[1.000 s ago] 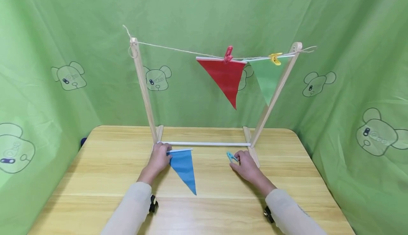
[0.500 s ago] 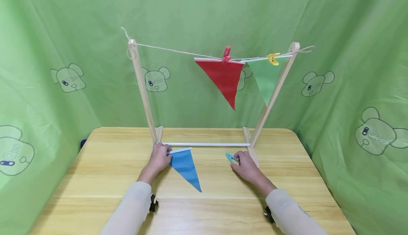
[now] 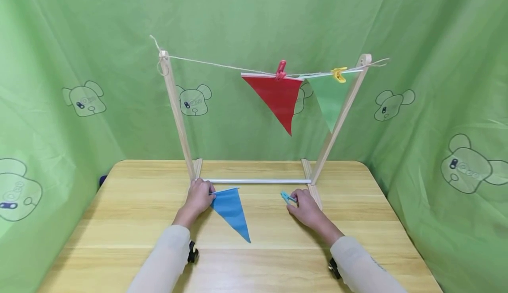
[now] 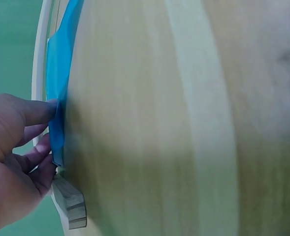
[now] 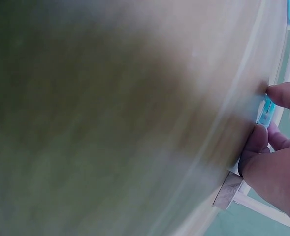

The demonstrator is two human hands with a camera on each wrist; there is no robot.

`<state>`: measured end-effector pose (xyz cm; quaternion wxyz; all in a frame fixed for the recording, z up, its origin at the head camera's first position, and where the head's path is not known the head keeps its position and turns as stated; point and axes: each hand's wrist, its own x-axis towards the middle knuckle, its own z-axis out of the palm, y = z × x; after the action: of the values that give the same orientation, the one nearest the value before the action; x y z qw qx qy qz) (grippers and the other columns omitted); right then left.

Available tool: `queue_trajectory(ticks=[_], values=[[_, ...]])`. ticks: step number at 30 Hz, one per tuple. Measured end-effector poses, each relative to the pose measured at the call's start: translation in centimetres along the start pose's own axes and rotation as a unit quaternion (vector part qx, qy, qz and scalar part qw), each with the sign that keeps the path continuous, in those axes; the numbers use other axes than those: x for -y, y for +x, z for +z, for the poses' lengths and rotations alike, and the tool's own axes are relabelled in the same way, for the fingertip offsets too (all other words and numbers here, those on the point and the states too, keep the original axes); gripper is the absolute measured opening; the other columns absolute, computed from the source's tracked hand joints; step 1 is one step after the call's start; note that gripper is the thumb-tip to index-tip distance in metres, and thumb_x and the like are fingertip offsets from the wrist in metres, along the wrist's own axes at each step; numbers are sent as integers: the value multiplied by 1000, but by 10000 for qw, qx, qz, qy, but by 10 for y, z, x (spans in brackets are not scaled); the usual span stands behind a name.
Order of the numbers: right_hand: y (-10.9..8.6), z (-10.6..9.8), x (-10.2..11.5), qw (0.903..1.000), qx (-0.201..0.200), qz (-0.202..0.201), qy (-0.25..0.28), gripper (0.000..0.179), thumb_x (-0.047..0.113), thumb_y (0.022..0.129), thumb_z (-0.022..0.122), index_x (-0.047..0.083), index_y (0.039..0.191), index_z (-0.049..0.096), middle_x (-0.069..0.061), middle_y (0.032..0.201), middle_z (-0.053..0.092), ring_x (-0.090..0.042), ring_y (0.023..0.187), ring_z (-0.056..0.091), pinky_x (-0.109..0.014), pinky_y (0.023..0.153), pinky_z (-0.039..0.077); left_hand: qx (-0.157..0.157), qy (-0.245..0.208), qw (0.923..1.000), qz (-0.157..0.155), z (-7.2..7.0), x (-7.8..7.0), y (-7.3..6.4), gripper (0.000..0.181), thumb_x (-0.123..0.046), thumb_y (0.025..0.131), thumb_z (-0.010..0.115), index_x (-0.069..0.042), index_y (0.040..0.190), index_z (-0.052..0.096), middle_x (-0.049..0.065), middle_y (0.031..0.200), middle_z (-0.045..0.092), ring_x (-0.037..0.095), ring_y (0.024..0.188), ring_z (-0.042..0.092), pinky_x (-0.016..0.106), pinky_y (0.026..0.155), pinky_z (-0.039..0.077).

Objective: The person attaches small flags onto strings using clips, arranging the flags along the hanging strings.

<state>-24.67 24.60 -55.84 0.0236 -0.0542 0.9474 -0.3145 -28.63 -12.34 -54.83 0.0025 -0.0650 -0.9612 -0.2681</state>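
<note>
My left hand (image 3: 199, 196) pinches a blue triangular pennant (image 3: 232, 211) by the left end of its white-edged top, near the foot of the left post. In the left wrist view the blue pennant (image 4: 60, 64) runs up from between thumb and fingers. On the other side, my right hand (image 3: 305, 205) holds a light-blue clothespin (image 3: 286, 197) between thumb and fingers, beside the right foot of the stand. The right wrist view shows only part of the clothespin (image 5: 267, 110) between the fingertips. Above, a red pennant (image 3: 275, 99) and a green pennant (image 3: 330, 96) hang from a string.
The wooden stand has a left post (image 3: 174, 112), a right post (image 3: 343, 116) and a white crossbar (image 3: 255, 181) low between them. A string (image 3: 214, 64) joins the post tops. A red clothespin (image 3: 280, 70) and a yellow clothespin (image 3: 339, 75) grip the hung pennants. Green curtains surround the wooden table (image 3: 254, 266).
The blue pennant's tip has swung right and its top edge has tilted in my left hand. My right hand and the light-blue clothespin have barely moved. The head view has shifted slightly.
</note>
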Motion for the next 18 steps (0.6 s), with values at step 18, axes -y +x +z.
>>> queue_trajectory(ticks=[18], values=[[0, 0, -1, 10000, 31, 67, 2, 25, 9, 90, 72, -1, 110, 60, -9, 97, 47, -20, 83, 44, -27, 66, 39, -175, 92, 9987, 471, 1, 0, -3, 10, -6, 88, 77, -11, 85, 69, 4, 87, 61, 24, 87, 57, 46, 83, 51]])
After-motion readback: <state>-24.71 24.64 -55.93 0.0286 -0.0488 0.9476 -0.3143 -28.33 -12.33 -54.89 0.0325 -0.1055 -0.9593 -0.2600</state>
